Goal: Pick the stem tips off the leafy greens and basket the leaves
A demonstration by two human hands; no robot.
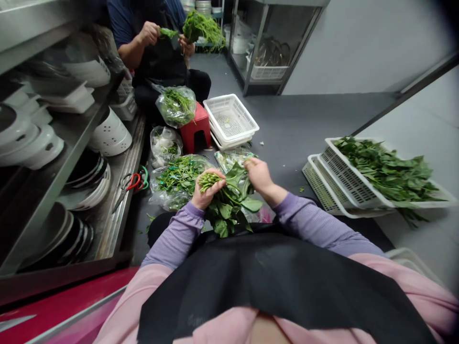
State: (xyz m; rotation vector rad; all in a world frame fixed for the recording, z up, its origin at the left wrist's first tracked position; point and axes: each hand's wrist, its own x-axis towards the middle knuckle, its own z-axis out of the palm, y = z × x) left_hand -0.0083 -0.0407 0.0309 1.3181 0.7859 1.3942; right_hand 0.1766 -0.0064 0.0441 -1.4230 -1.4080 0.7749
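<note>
My left hand (204, 191) is closed around a bunch of leafy green stalks (229, 203), cut stem ends pointing up and leaves hanging down over my black apron. My right hand (258, 176) pinches a leaf at the top right of that same bunch. Just beyond my hands lies a clear plastic bag of trimmed stems (177, 179) on the floor.
White baskets (353, 184) of picked leaves sit at the right. Empty white baskets (231, 119) and a red stool (195, 131) stand ahead. Another person (158, 48) sits opposite, handling greens. Shelves with plates and scissors (129, 184) run along the left.
</note>
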